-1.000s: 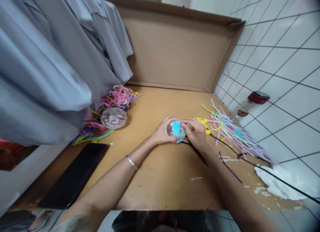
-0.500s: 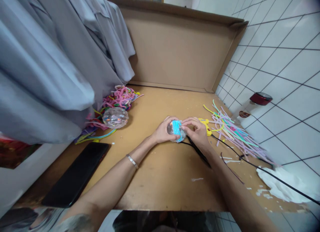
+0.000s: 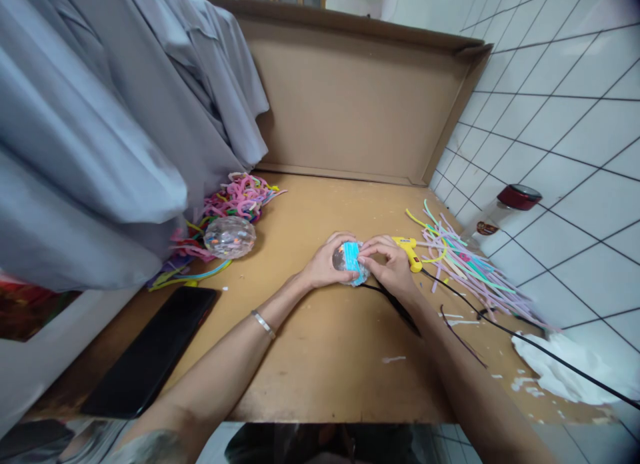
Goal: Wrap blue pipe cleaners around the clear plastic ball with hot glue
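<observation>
Forearms (image 3: 227, 364) angled inward, left hand (image 3: 326, 264) cupped, right hand (image 3: 391, 264) beside it, right fingers (image 3: 376, 243) pinched

Bright blue band (image 3: 352, 253), yellow glue gun (image 3: 415, 260)

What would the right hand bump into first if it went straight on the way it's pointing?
The right hand would meet the blue strip on the ball first. They look about touching, but depth is hard to tell.
</observation>
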The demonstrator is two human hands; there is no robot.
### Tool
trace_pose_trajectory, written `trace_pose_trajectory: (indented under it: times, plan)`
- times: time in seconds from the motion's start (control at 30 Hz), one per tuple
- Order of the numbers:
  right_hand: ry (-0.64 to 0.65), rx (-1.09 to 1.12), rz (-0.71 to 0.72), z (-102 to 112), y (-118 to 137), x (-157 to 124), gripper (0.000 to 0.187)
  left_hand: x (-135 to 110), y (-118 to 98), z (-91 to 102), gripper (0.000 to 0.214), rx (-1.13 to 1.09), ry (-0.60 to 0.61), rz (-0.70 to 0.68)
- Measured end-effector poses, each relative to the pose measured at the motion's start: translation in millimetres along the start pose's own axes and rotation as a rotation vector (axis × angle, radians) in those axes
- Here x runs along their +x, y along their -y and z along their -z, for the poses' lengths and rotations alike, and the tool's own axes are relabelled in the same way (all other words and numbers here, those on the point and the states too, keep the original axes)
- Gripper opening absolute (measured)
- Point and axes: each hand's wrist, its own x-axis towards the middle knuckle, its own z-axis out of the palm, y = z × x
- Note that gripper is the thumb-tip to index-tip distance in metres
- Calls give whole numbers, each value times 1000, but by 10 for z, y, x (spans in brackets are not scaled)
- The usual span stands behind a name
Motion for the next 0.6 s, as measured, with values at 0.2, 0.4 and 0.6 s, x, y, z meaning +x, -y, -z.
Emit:
trace_pose_trajectory:
  times: [0.2,0.4,0.6]
  plan:
    - [9,34,-26,-4,-8,-17,8,-3,-2,0,61,11,0,9]
    - [23,69,-50,-8,-26,-24,6,-9,31,-6,63,16,0,-22]
    - [17,108,-58,-17,-32,-24,6,-24,63,-13,64,-6,15,-47]
